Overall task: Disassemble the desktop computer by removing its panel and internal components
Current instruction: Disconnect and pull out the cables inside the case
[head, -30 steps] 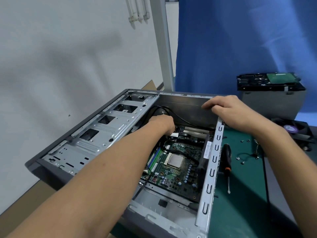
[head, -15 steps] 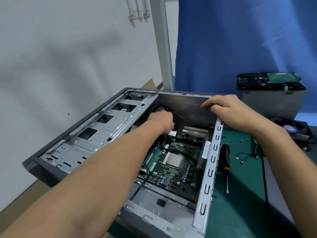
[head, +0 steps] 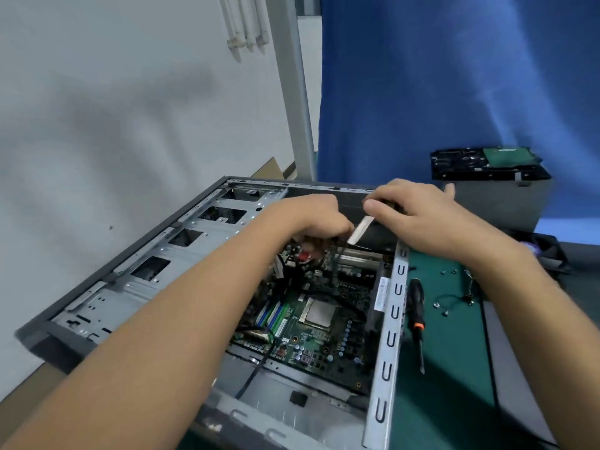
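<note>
The open computer case (head: 107,297) lies sideways on the green mat (head: 454,368), motherboard (head: 318,323) inside. The left hand (head: 305,219) curls over the wiring (head: 290,271), grip unclear; the right hand (head: 418,212) pinches a blurred white strip (head: 358,230). Tugging hard could likely tear 1 connector or flex the board.

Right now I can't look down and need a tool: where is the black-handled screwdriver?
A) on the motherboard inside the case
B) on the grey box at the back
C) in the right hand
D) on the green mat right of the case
D: the screwdriver lies on the green mat just outside the case's side wall, while the right hand pinches a pale strip instead.
</note>
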